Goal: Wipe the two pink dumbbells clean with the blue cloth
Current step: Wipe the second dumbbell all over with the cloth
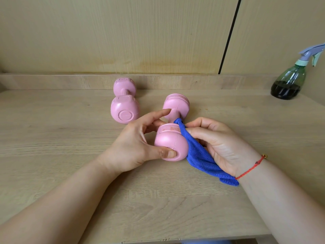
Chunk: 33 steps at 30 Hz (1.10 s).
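- The left hand (135,143) gripped the near head of the closer dumbbell (171,138), thumb pressed on its rounded end and fingers curled behind, apparently to keep the weight from rolling while it was cleaned; the forefinger reached out toward the handle.
- The right hand (219,143) held the blue cloth (200,155) pinched between thumb and fingers, pressing it against the right side of that same head, with one corner tucked up beside the handle and the loose tail trailing under the palm toward the wrist.
- A red string bracelet (251,169) circled the right wrist.
- The dumbbell lay on the wooden table (70,147), its axis running near to far, a darker reddish smear visible on the top flat of the near head, which likely explained the attention there.
- The second dumbbell (124,103) rested untouched just to the left and farther back, near the rear ledge, seemingly waiting its turn.
- A green spray bottle (288,81) holding dark liquid stood at the far right, well apart from the work.
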Available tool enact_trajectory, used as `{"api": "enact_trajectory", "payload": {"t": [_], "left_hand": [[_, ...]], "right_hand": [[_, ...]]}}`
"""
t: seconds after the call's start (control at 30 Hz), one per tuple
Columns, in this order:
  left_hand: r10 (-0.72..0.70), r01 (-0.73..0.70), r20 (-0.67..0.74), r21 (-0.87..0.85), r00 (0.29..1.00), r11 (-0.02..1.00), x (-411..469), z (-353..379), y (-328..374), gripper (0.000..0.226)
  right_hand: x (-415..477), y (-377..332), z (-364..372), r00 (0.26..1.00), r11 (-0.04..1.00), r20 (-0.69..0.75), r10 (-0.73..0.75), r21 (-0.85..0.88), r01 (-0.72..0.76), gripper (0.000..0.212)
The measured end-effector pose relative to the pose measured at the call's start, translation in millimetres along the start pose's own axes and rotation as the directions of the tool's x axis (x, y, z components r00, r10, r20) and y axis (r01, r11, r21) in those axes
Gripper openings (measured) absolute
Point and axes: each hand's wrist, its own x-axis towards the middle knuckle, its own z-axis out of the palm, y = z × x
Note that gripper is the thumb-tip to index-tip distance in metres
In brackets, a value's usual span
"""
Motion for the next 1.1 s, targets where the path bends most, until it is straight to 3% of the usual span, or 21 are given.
{"api": "enact_trajectory", "payload": {"t": [0.17,0.33,0.53,0.77,0.93,1.1], "left_hand": [[-0.001,0.001,0.0,0.002,1.0,1.0,1,0,0,0.09],[0.0,0.0,0.001,0.005,1.0,1.0,1,1,0,0.09],[-0.005,0.005,-0.005,0.002,1.0,1.0,0,0,-2,0.091],[-0.012,0.012,0.007,0.0,1.0,1.0,1,0,-2,0.092],[-0.004,0.004,0.001,0.008,1.0,1.0,1,2,-1,0.091],[-0.002,0.002,-0.001,0.008,1.0,1.0,1,3,0,0.09]], "right_hand": [[4,2,1,0.997,0.999,-0.077,-0.007,0.037,0.01,0.026],[1,1,0,1.0,1.0,-0.007,0.002,0.02,-0.002,0.01],[5,-1,-2,0.999,0.996,-0.029,0.018,0.092,-0.015,0.031],[9,0,0,0.999,0.999,-0.037,0.036,0.025,-0.035,0.015],[11,-2,-5,0.997,0.992,-0.008,0.074,0.105,-0.072,0.018],[13,2,-2,0.997,0.997,-0.041,0.068,0.032,-0.067,0.007]]}}
